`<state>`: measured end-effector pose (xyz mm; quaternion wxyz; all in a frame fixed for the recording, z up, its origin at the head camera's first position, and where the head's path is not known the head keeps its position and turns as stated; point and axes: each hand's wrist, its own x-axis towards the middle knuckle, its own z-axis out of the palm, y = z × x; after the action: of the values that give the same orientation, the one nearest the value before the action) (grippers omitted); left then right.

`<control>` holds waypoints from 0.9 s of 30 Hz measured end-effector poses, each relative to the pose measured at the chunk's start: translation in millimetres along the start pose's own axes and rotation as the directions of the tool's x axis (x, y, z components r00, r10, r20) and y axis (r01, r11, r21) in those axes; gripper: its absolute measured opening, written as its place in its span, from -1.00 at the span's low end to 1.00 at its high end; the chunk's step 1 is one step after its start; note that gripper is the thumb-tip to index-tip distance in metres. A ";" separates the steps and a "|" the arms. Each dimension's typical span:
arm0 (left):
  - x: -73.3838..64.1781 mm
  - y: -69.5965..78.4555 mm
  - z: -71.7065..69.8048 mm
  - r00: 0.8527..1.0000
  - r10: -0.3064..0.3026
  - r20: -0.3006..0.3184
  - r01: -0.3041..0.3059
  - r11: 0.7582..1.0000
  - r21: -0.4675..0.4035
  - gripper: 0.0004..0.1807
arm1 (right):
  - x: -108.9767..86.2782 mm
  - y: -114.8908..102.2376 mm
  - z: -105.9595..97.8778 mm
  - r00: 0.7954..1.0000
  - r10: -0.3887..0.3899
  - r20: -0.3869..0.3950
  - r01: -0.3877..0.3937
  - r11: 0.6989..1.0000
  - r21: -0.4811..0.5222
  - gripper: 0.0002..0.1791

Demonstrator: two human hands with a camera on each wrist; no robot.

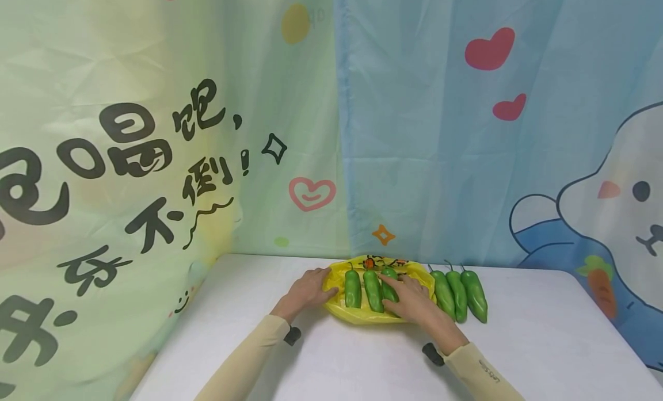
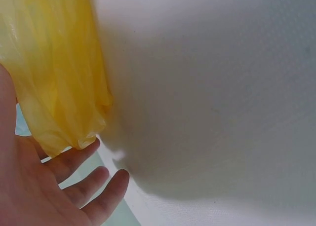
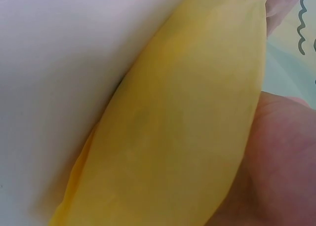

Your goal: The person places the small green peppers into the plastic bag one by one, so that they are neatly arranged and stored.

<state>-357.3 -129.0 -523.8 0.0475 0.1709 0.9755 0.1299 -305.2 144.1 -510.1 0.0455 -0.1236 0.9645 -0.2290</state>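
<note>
A yellow plastic bag point(image 1: 357, 319) lies on the table with its mouth spread. Inside it, two green peppers point(image 1: 353, 289) lie side by side, stems pointing away from me. At the bag's left side, my left hand point(image 1: 309, 289) holds the edge between thumb and fingers; in the left wrist view, the other fingers point(image 2: 109, 194) spread loosely below the plastic. My right hand point(image 1: 409, 297) reaches over the right side and holds a third green pepper point(image 1: 389, 291) between thumb and fingers. The bag hides most of this hand in the right wrist view.
Three more green peppers point(image 1: 456, 294) lie in a row just right of the bag. They rest on the white table point(image 1: 538, 332). A printed curtain point(image 1: 404, 130) hangs behind the table's back edge, and another printed cloth point(image 1: 129, 217) hangs along the left.
</note>
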 end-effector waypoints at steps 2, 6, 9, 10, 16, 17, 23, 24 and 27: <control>0.0 0.1 -0.1 1.000 -0.002 0.002 0.002 1.000 0.001 -0.26 | -0.3 0.3 -0.2 1.000 0.000 0.000 0.000 1.000 0.004 -0.29; -0.3 0.3 -0.2 1.000 -0.005 0.002 0.005 1.000 0.000 -0.26 | -2.0 0.8 -0.8 1.000 0.001 0.002 -0.002 1.000 0.012 -0.28; -0.5 0.4 -0.3 1.000 0.000 -0.008 0.000 1.000 0.007 -0.26 | -3.1 1.5 -0.8 1.000 -0.003 -0.002 0.003 1.000 0.011 -0.27; -0.6 0.4 -0.5 1.000 0.000 -0.007 0.000 1.000 0.010 -0.26 | -3.5 1.3 -1.1 1.000 -0.003 -0.004 0.003 1.000 0.013 -0.27; -0.3 0.3 -0.5 1.000 0.002 -0.013 -0.002 1.000 0.015 -0.26 | -4.5 1.7 -2.4 1.000 -0.009 -0.013 0.009 1.000 0.012 -0.26; -0.2 0.2 -0.5 1.000 0.004 -0.017 -0.004 1.000 0.014 -0.26 | -4.5 1.9 -2.3 1.000 -0.011 -0.014 0.011 1.000 0.011 -0.26; 0.5 -0.8 0.7 1.000 -0.005 -0.007 0.005 1.000 0.005 -0.26 | -6.8 2.8 -2.4 0.999 -0.025 -0.025 0.025 1.000 0.015 -0.27; 0.8 -0.9 1.1 1.000 -0.007 -0.005 0.007 1.000 0.002 -0.26 | -7.8 2.8 -2.7 0.999 -0.027 -0.028 0.028 1.000 0.014 -0.27; 1.8 -1.6 2.2 1.000 -0.003 -0.007 0.003 1.000 0.001 -0.26 | -11.0 3.7 -3.5 0.998 -0.044 -0.039 0.044 0.999 0.007 -0.28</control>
<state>-359.2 -129.3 -526.4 0.0443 0.1688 0.9761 0.1297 -296.0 151.7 -508.3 0.0220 -0.1401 0.9614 -0.2360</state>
